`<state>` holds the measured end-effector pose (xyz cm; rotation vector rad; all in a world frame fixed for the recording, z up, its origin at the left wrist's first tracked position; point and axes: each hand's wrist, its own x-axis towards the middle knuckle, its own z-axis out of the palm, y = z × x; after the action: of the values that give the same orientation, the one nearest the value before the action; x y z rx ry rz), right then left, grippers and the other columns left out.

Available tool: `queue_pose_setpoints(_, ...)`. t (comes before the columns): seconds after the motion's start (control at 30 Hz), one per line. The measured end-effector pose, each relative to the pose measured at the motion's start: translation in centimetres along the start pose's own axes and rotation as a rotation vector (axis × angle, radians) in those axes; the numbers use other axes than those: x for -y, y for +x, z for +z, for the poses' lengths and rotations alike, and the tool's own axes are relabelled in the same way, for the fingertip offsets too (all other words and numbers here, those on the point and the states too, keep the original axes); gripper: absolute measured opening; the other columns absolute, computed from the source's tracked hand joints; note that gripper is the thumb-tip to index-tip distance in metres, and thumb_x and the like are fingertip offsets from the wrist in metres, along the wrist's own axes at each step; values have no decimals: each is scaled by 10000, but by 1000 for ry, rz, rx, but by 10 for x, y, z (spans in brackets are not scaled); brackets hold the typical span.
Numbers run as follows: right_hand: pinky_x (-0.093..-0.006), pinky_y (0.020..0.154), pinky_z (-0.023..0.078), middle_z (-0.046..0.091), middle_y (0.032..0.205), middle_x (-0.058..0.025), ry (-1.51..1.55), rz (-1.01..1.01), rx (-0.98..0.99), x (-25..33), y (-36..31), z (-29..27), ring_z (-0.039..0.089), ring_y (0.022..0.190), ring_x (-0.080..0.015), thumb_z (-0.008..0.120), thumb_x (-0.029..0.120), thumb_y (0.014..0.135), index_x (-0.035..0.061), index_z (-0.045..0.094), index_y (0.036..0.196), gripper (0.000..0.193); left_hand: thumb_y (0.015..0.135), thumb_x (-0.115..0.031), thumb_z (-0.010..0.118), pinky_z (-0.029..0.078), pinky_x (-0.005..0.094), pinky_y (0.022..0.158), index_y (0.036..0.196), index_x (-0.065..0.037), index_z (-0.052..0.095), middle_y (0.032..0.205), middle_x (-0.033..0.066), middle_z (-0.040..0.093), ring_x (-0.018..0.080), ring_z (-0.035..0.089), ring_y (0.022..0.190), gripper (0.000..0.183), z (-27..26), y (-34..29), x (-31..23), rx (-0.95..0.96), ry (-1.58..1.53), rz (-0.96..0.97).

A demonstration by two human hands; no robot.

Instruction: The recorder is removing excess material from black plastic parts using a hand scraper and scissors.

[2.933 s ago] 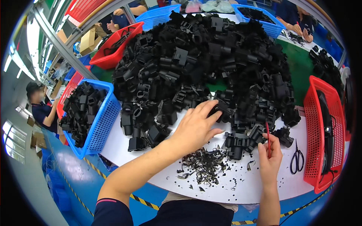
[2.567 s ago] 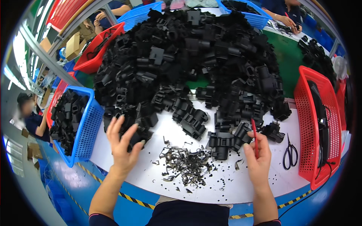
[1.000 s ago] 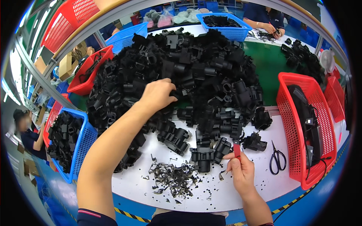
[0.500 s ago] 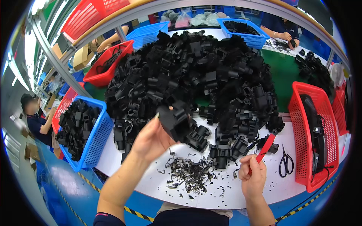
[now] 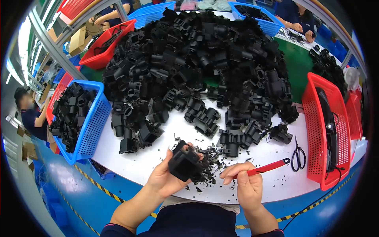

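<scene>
Held up in my left hand [image 5: 161, 181] is a black moulded plastic housing [image 5: 182, 168], box-shaped with a hollow opening. My fingers wrap its sides, above the near edge of the table. Closed around a slim red utility knife [image 5: 269, 167], my right hand [image 5: 249, 191] is just right of the housing and apart from it. The knife's holed end points right; its blade cannot be made out. Behind the housing lies a scatter of thin black plastic trimmings [image 5: 211, 160]. A large heap of similar black housings [image 5: 189, 59] covers the middle and far side of the white table [image 5: 134, 170].
Black-handled scissors [image 5: 298, 158] lie at the right, beside a red basket [image 5: 316, 154] holding black items and a cable. At the left stands a blue basket [image 5: 94, 126] of black housings. More baskets and co-workers' hands [image 5: 298, 27] are farther back.
My left hand has brought the housing down and nearer to me. My right hand has moved left toward it, and the knife has swung from pointing up to lying nearly level.
</scene>
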<state>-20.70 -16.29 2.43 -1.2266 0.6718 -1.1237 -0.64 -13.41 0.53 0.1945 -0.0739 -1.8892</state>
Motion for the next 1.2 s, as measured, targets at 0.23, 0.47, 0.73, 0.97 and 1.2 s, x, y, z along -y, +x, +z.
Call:
queue_pose_setpoints(0.23,-269,757,422,566,828,-98,63,54,-29,-4,-10,-5,539,761,-134,377,199,940,-28,524,953,271,860,-349,512,376,395,938,1256,-88,374,1171,186,474,261,460,1116,493,3,-4,-13,-67,444,170)
queue_pose_setpoints(0.47,-263,750,429,584,843,-91,-6,162,-170,-18,-8,-24,565,788,-142,375,237,943,-19,536,945,303,837,-140,565,425,320,870,1208,-33,409,1102,92,515,168,526,984,417,43,37,-64,-182,1051,568)
queue_pose_setpoints(0.73,-281,768,443,594,968,-140,-69,172,-212,-17,13,-39,593,842,-187,364,276,941,9,544,908,323,727,-122,660,282,391,993,1205,-89,462,1285,187,354,346,346,1197,518,76,140,-73,-51,2346,1097)
queue_pose_setpoints(0.97,-225,588,425,589,782,-60,-480,160,-168,-7,29,-53,503,604,-115,484,180,889,12,561,1027,231,690,-485,620,166,552,1007,1175,-139,510,1241,157,420,318,334,1212,606,25,115,-50,279,2802,507)
queue_pose_setpoints(1.2,-293,537,447,610,786,-120,-1139,78,75,10,54,-40,578,602,-216,695,295,705,47,471,1173,575,681,-562,590,193,604,966,1013,-130,590,1044,69,524,228,477,1048,544,15,151,-66,597,2817,714)
